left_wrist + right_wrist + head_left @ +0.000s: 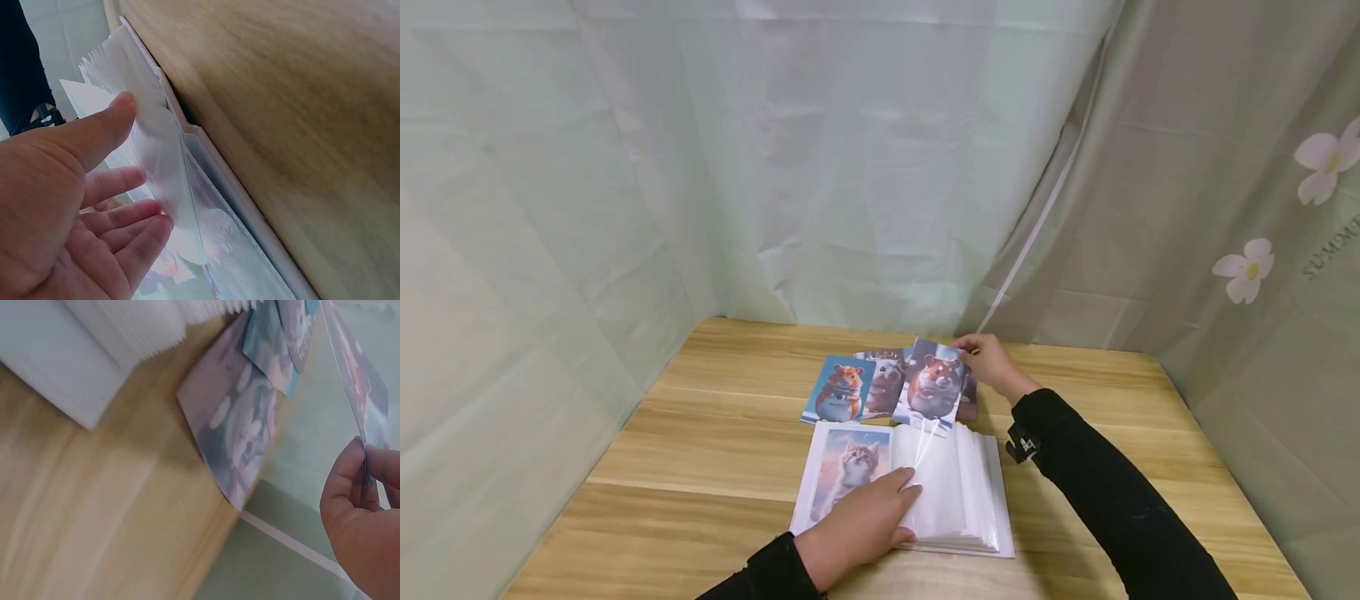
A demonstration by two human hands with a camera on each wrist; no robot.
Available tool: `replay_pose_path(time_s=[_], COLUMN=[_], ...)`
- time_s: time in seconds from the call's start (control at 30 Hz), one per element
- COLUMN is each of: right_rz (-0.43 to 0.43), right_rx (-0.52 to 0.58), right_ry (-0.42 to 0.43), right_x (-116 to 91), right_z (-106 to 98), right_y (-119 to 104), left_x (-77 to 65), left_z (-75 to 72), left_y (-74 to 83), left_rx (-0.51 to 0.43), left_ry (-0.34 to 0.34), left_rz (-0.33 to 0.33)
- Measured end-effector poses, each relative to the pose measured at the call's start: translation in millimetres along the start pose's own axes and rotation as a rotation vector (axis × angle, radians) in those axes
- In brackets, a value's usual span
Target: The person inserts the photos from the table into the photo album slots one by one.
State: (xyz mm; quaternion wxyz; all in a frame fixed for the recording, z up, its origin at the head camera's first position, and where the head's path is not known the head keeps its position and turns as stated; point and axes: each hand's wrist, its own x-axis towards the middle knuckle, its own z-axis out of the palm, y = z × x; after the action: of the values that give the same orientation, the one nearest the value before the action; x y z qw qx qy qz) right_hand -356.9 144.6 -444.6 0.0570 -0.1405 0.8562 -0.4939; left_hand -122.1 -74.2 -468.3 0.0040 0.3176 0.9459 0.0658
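My right hand (pixel 991 363) pinches a hamster picture card (pixel 934 385) by its right edge, thumb on one side and fingers on the other. The card stands tilted up, its lower edge at the top of an open photo album (pixel 1006 537). In the right wrist view the pinched card (pixel 357 378) appears almost edge-on. My left hand (pixel 867 518) rests over the album near its fold, fingertips on a clear sleeve page (pixel 936 492). Its thumb and fingers lie spread and fairly straight against the sleeve (pixel 159 150) in the left wrist view. A kitten picture (pixel 850 467) fills the left page.
Behind the album lie a blue hamster card (pixel 841 390), a greyish animal card (pixel 883 385) and others partly covered. One card (pixel 240 425) lies near the back edge of the wooden table (pixel 700 475). Curtains (pixel 880 167) hang around the table.
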Motion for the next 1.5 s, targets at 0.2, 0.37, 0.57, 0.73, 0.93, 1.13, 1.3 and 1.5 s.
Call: replay_pose_path(time_s=[0.2, 0.37, 0.57, 0.73, 0.93, 1.13, 1.3, 1.5], right_rz=[-0.023, -0.020, -0.037, -0.049, -0.070, -0.050, -0.044, -0.054], right_rx=[-0.050, -0.097, -0.173, -0.231, -0.270, -0.286, -0.298, -0.314], right_ry=[-0.039, -0.057, -0.084, -0.114, -0.146, -0.171, -0.205, -0.239], right_x=[3, 4, 7, 10, 10, 8, 12, 16], right_z=[-5, -7, -8, -8, -10, -11, -10, -9], right_y=[-14, -24, -31, -36, -50, -61, -65, -71], left_x=[-0.4, -0.8, -0.3, 0.7, 0.9, 0.6, 0.7, 0.2], left_z=[-0.3, -1.1, -2.9, -5.3, -5.9, -5.3, -4.4, -3.7], left_y=[-0.8, -0.3, 0.1, 0.6, 0.9, 1.0, 1.2, 1.8], left_rx=[0.001, -0.013, -0.006, -0.009, -0.023, -0.023, -0.024, -0.030], left_ry=[-0.010, -0.022, -0.032, -0.046, -0.051, -0.047, -0.047, -0.042], left_rz=[-0.002, -0.006, -0.008, -0.015, -0.019, -0.015, -0.016, -0.018])
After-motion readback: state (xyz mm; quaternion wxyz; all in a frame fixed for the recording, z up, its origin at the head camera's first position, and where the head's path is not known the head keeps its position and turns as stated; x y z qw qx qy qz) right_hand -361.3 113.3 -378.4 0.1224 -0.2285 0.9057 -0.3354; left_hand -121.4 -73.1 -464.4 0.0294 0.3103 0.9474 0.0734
